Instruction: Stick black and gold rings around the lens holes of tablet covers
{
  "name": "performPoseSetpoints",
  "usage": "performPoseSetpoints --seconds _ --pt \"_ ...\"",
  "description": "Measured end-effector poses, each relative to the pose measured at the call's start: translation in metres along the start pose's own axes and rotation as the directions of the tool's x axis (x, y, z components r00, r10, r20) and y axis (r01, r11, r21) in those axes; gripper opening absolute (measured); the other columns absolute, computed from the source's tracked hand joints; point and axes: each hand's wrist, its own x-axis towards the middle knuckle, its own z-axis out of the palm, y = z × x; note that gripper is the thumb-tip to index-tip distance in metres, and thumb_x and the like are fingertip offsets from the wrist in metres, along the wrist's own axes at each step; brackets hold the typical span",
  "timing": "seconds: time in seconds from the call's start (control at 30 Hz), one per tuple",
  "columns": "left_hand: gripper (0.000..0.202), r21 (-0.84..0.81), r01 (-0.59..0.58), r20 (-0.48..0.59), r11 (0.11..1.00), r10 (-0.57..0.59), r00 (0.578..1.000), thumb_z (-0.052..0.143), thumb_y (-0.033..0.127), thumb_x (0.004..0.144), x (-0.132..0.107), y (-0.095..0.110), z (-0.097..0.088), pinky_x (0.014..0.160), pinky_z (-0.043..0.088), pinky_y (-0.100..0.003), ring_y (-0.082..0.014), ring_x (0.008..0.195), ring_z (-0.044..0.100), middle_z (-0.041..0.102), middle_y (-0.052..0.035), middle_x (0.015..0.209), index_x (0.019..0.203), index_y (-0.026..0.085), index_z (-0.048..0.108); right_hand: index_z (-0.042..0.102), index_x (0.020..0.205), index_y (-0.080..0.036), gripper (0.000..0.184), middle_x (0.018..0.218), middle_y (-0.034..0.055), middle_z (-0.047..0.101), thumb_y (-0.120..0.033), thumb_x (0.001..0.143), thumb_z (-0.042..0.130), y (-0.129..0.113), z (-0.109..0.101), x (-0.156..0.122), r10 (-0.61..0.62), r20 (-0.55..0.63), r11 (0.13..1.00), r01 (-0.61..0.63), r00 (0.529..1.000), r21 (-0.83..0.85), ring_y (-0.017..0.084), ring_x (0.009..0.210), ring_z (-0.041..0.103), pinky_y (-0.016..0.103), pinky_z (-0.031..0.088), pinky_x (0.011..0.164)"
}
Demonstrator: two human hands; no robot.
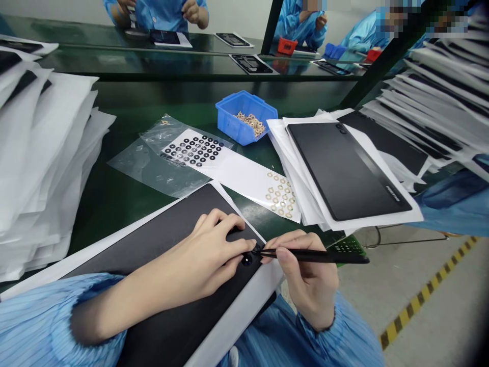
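Observation:
A dark tablet back panel [175,232] lies slanted in front of me on white sheets, with two round camera openings near its right corner. My left hand [208,250] rests on it, fingers partly bent and apart, the index fingertip touching beside the upper opening. My right hand [305,270] pinches black tweezers [317,256], whose tips reach that same opening beside the left index finger. The lower lens ring [247,260] shows just under the left fingertips. Whatever sits between the tweezer tips is too small to make out.
Behind the panel lies a white sticker sheet [240,176] with black rings and gold rings, partly over clear plastic film [153,163]. A blue bin [240,122] holds small tan rings. Another tablet [344,168] tops papers at right. Tall stacks [46,168] flank both sides. Co-workers sit opposite.

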Motion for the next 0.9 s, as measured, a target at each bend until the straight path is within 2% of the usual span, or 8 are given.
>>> performPoseSetpoints --seconds 0.2,0.4,0.5,0.6,0.67,0.73,0.8,0.9 --pt "0.03 0.002 0.01 0.01 1.0 -0.01 1.0 0.038 0.013 0.095 0.0 0.001 -0.001 0.087 0.041 -0.045 -0.0253 0.104 0.038 0.043 -0.0102 0.118 0.118 0.022 0.056 0.054 0.088 -0.021 0.016 0.076 0.0031 0.061 -0.005 0.087 0.053 -0.002 -0.001 0.0 -0.013 0.03 0.999 0.014 0.999 -0.045 0.018 0.075 0.064 0.033 0.056 0.062" --pt "0.028 -0.014 0.007 0.0 1.0 -0.007 1.0 0.039 0.016 0.096 0.0 0.0 -0.001 0.087 0.041 -0.043 -0.0247 0.104 0.039 0.045 -0.0094 0.118 0.119 0.021 0.054 0.054 0.085 -0.02 0.013 0.072 0.0022 0.061 -0.008 0.089 0.052 -0.002 -0.001 0.007 -0.037 -0.1 0.998 0.032 0.994 -0.05 0.017 0.07 0.065 0.034 0.056 0.064" --pt "0.027 -0.012 0.013 0.001 1.0 -0.013 1.0 0.041 0.017 0.095 0.002 0.001 -0.003 0.088 0.041 -0.043 -0.0244 0.103 0.039 0.047 -0.009 0.117 0.118 0.02 0.054 0.055 0.083 -0.019 0.01 0.073 0.0022 0.062 -0.012 0.09 0.054 -0.009 -0.008 0.027 -0.085 -0.127 0.994 0.075 0.988 -0.081 0.016 0.067 0.066 0.031 0.056 0.062" --pt "0.025 -0.017 0.017 0.003 1.0 -0.017 1.0 0.043 0.016 0.094 0.003 0.002 -0.004 0.087 0.041 -0.042 -0.0239 0.101 0.04 0.048 -0.0089 0.116 0.114 0.019 0.057 0.055 0.079 -0.018 0.01 0.072 0.0012 0.062 -0.019 0.089 0.058 -0.019 -0.005 0.063 -0.131 -0.06 0.987 0.124 0.99 -0.107 0.014 0.06 0.066 0.026 0.056 0.056" --pt "0.024 -0.01 0.019 -0.003 1.0 -0.019 1.0 0.044 0.016 0.093 0.003 0.003 -0.004 0.087 0.041 -0.042 -0.0237 0.1 0.041 0.048 -0.0089 0.116 0.112 0.019 0.059 0.054 0.077 -0.019 0.014 0.068 -0.0004 0.062 -0.025 0.088 0.059 -0.023 0.009 0.091 -0.131 0.035 0.986 0.134 0.991 -0.098 0.013 0.057 0.066 0.024 0.055 0.054" --pt "0.024 0.011 0.016 -0.008 1.0 -0.016 1.0 0.045 0.018 0.093 0.002 0.003 -0.004 0.088 0.041 -0.042 -0.0237 0.099 0.041 0.049 -0.0089 0.116 0.112 0.019 0.059 0.052 0.073 -0.019 0.019 0.065 -0.0015 0.062 -0.029 0.087 0.061 -0.022 0.035 0.12 -0.109 0.159 0.991 0.12 0.981 -0.062 0.013 0.056 0.067 0.022 0.054 0.053" --pt "0.024 0.033 0.015 -0.015 0.999 -0.014 1.0 0.046 0.019 0.093 0.001 0.003 -0.004 0.089 0.041 -0.041 -0.0231 0.097 0.042 0.049 -0.0088 0.115 0.112 0.02 0.059 0.05 0.07 -0.019 0.023 0.062 -0.0017 0.061 -0.032 0.085 0.062 -0.015 0.068 0.144 -0.09 0.3 0.995 0.101 0.95 -0.023 0.015 0.056 0.067 0.022 0.053 0.053" --pt "0.023 0.052 0.012 -0.02 0.999 -0.011 1.0 0.046 0.019 0.093 0.001 0.005 -0.005 0.088 0.041 -0.039 -0.0224 0.096 0.043 0.05 -0.0082 0.115 0.112 0.02 0.059 0.048 0.069 -0.019 0.023 0.058 -0.001 0.061 -0.027 0.086 0.06 0.001 0.119 0.169 -0.07 0.478 0.985 0.137 0.876 -0.107 0.016 0.058 0.068 0.024 0.051 0.059"
